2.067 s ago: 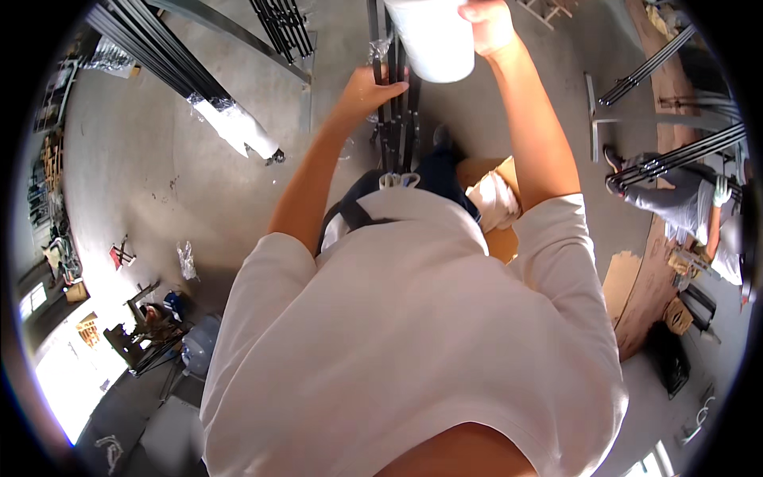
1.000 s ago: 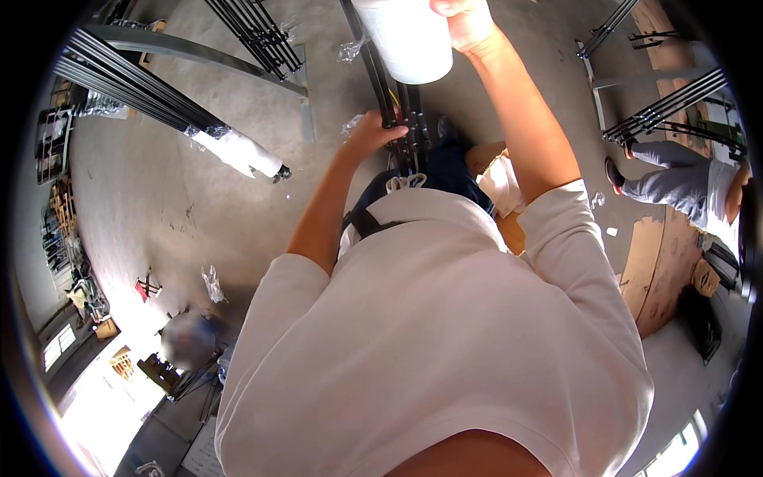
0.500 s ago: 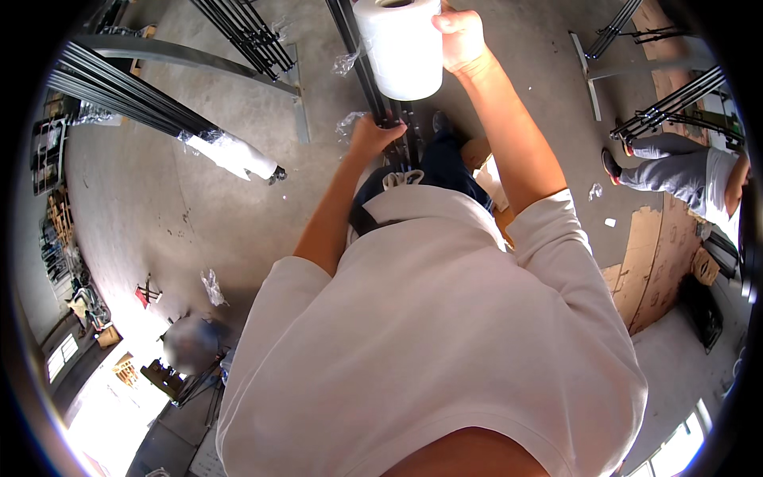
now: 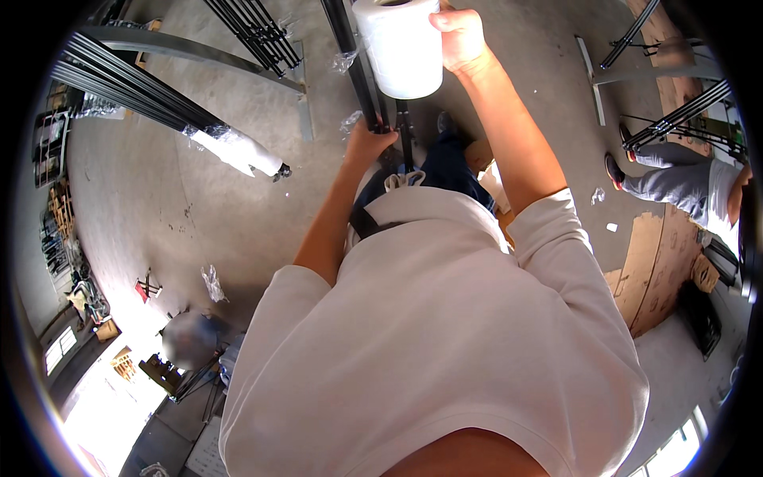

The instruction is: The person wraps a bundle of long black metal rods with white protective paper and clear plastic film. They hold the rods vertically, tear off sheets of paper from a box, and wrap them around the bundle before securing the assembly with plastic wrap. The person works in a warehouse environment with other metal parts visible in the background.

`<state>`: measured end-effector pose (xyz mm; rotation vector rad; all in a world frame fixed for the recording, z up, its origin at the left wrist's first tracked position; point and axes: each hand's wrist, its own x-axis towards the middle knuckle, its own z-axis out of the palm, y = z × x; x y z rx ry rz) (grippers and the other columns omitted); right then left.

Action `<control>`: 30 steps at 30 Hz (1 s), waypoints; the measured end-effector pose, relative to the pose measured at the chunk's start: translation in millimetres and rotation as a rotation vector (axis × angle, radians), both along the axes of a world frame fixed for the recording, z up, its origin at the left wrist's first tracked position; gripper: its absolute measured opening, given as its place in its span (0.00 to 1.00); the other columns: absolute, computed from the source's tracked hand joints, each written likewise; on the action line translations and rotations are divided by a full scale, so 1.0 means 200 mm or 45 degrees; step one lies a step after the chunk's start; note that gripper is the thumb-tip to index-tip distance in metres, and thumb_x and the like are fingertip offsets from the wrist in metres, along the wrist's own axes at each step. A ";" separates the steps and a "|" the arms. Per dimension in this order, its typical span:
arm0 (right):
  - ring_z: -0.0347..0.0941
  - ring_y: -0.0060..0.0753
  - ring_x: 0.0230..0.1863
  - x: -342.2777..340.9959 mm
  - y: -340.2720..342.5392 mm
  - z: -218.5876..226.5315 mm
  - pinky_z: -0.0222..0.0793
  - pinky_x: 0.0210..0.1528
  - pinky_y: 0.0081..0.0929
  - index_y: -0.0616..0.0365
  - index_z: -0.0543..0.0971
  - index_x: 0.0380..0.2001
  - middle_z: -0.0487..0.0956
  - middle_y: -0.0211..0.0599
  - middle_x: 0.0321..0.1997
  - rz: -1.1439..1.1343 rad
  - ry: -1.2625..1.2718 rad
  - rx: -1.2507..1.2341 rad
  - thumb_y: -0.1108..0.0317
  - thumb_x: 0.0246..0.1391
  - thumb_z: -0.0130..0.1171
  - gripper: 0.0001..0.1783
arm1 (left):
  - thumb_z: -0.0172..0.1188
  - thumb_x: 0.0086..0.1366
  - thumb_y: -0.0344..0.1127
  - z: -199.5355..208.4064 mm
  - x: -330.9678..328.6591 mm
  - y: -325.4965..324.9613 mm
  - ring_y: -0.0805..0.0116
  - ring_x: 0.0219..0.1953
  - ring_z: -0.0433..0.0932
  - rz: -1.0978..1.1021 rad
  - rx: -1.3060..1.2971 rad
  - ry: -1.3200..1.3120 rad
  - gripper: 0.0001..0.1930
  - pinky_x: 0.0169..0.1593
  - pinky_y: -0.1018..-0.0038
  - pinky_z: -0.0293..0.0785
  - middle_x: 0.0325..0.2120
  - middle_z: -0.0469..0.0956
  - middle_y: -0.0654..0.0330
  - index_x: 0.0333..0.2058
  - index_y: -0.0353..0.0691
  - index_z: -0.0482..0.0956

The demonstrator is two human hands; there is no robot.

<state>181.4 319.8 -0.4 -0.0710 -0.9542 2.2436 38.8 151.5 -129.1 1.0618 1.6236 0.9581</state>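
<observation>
At the top middle my right hand (image 4: 462, 41) is closed on a big roll of white plastic film (image 4: 403, 54), held upright with the core hole facing up. My left hand (image 4: 369, 143) is wrapped round the near ends of black metal tubes (image 4: 354, 67) that slant away from my waist. Clear crumpled film (image 4: 343, 62) clings to the tubes' left side. Another slim black tube (image 4: 406, 135) stands just right of my left hand, apart from its fingers. The roll covers part of the tubes behind it.
To the left, a bundle of black tubes (image 4: 147, 87) with a white-wrapped end rests over a grey metal stand (image 4: 191, 56). More tubes (image 4: 253, 36) lie farther off. At right are another tube bundle (image 4: 675, 115), a person in grey trousers (image 4: 675, 167) and cardboard sheets (image 4: 648, 254).
My left hand has shifted slightly left and down with the tubes, and its thumb has drawn in. A gap has opened to the slim tube at right. The roll has hardly moved.
</observation>
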 end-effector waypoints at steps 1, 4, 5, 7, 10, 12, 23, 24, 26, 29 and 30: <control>0.73 0.36 0.36 0.00 0.00 0.00 0.69 0.39 0.25 0.75 0.67 0.44 0.75 0.48 0.38 0.018 0.011 -0.023 0.69 0.28 0.57 0.34 | 0.64 0.42 0.33 0.02 0.00 0.00 0.74 0.23 0.74 0.017 0.013 -0.020 0.12 0.28 0.76 0.69 0.19 0.75 0.61 0.23 0.35 0.70; 0.73 0.37 0.35 0.00 0.00 0.01 0.70 0.38 0.25 0.76 0.67 0.43 0.75 0.48 0.37 -0.033 -0.034 0.017 0.69 0.25 0.57 0.35 | 0.64 0.42 0.33 0.09 -0.02 0.00 0.74 0.24 0.75 -0.064 -0.144 0.101 0.13 0.29 0.77 0.69 0.20 0.76 0.59 0.24 0.35 0.70; 0.73 0.36 0.36 0.01 0.00 0.00 0.69 0.39 0.25 0.74 0.66 0.44 0.74 0.47 0.38 -0.018 -0.017 0.026 0.69 0.28 0.57 0.33 | 0.64 0.42 0.34 0.07 -0.03 0.00 0.74 0.25 0.75 -0.087 -0.125 0.075 0.13 0.29 0.76 0.69 0.20 0.76 0.59 0.24 0.35 0.70; 0.72 0.35 0.40 0.01 -0.01 0.00 0.68 0.42 0.25 0.72 0.66 0.45 0.73 0.46 0.40 0.015 0.017 0.047 0.68 0.34 0.58 0.31 | 0.64 0.43 0.35 0.02 -0.05 0.00 0.73 0.25 0.75 -0.131 -0.085 0.025 0.14 0.30 0.76 0.69 0.20 0.75 0.59 0.24 0.36 0.69; 0.72 0.39 0.40 0.00 -0.06 0.13 0.66 0.47 0.28 0.73 0.68 0.43 0.75 0.48 0.40 -0.141 -0.249 0.143 0.60 0.23 0.60 0.38 | 0.65 0.43 0.37 -0.03 -0.05 0.03 0.74 0.25 0.73 -0.170 -0.011 0.039 0.15 0.31 0.75 0.68 0.20 0.74 0.59 0.25 0.36 0.69; 0.71 0.38 0.40 0.00 -0.07 0.12 0.65 0.47 0.28 0.72 0.69 0.43 0.75 0.47 0.39 -0.058 -0.087 0.098 0.63 0.28 0.58 0.34 | 0.65 0.43 0.38 -0.04 -0.06 0.04 0.74 0.25 0.72 -0.280 0.108 0.092 0.16 0.31 0.75 0.68 0.20 0.74 0.60 0.27 0.36 0.70; 0.70 0.36 0.43 0.07 -0.16 0.08 0.62 0.49 0.26 0.72 0.63 0.50 0.73 0.46 0.43 -0.156 -0.043 0.014 0.62 0.27 0.61 0.42 | 0.63 0.48 0.30 0.02 -0.06 0.18 0.75 0.36 0.72 -0.504 -0.045 -0.340 0.16 0.41 0.77 0.67 0.32 0.76 0.63 0.37 0.36 0.74; 0.69 0.36 0.43 0.11 -0.18 0.07 0.62 0.49 0.26 0.72 0.62 0.50 0.73 0.46 0.43 -0.138 -0.014 0.044 0.61 0.26 0.61 0.43 | 0.64 0.48 0.33 0.04 -0.04 0.16 0.75 0.34 0.72 -0.403 -0.024 -0.323 0.16 0.38 0.78 0.67 0.30 0.76 0.63 0.36 0.36 0.75; 0.69 0.36 0.43 0.24 -0.25 -0.01 0.62 0.49 0.26 0.72 0.63 0.50 0.73 0.46 0.44 -0.203 -0.090 -0.038 0.58 0.24 0.61 0.45 | 0.62 0.49 0.31 0.09 -0.04 0.15 0.74 0.39 0.71 -0.483 -0.138 -0.512 0.18 0.43 0.77 0.67 0.35 0.74 0.65 0.41 0.38 0.73; 0.69 0.36 0.45 0.47 -0.34 -0.24 0.60 0.50 0.26 0.71 0.67 0.47 0.72 0.47 0.46 -0.045 -0.276 -0.159 0.59 0.21 0.59 0.43 | 0.57 0.51 0.29 0.06 -0.04 0.16 0.73 0.42 0.69 -0.609 -0.096 -0.608 0.18 0.47 0.76 0.63 0.38 0.73 0.64 0.43 0.38 0.72; 0.68 0.36 0.46 0.49 -0.39 -0.24 0.60 0.51 0.26 0.71 0.68 0.46 0.72 0.47 0.47 0.051 -0.312 -0.167 0.60 0.19 0.59 0.42 | 0.55 0.51 0.28 0.06 -0.04 0.17 0.73 0.43 0.69 -0.630 -0.107 -0.637 0.18 0.49 0.76 0.61 0.38 0.73 0.63 0.44 0.38 0.72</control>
